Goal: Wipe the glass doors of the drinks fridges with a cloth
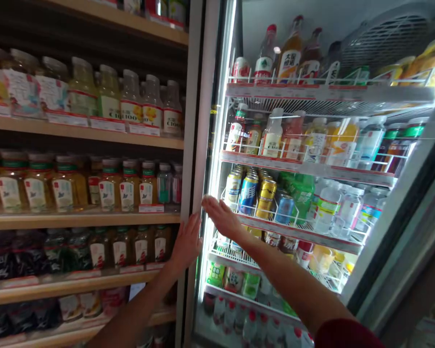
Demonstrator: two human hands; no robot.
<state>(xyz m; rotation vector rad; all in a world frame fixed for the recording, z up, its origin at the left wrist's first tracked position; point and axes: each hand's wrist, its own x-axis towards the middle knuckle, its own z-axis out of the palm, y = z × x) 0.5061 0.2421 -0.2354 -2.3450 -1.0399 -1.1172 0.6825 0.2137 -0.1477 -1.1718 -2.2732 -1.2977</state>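
Note:
My left hand (186,243) is stretched out flat against the grey upright (191,159) between the wooden shelves and the fridge, its fingers pointing up. To its right, my right hand (221,215) reaches across in front of the fridge's lit left edge (217,125), fingers extended and a little bent. Neither hand holds anything. Whether the right fingertips touch the frame I cannot tell. Closest to the right hand on the fridge shelf stand a blue can (248,194) and a gold can (266,198).
Inside the fridge, wire shelves hold bottles (273,133), cans and a green bottle pack (300,195). On the left, wooden shelves (83,220) carry rows of juice bottles (67,188). A dark frame edge (391,227) runs slanting down the right side.

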